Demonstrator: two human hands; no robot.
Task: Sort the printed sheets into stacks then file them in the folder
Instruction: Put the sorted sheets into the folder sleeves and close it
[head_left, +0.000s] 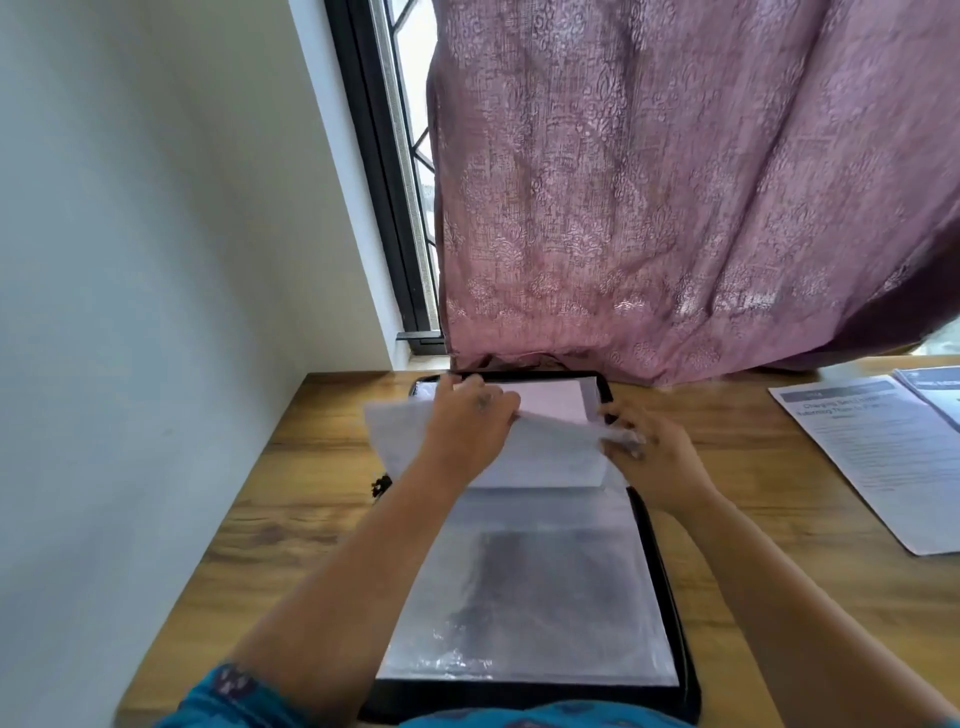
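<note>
Both hands gripped the white sheet over the open folder's far half — left hand holding its upper edge, right hand pinching the right edge — its long axis running crosswise.

A mauve patterned curtain hangs over a dark-framed window behind the wooden table.

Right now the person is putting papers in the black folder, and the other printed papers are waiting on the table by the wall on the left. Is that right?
Not quite. In the head view, the waiting printed papers lie on the right side of the table, not by the left wall. The rest is right: both hands, left hand and right hand, handle papers at the black folder.
</note>
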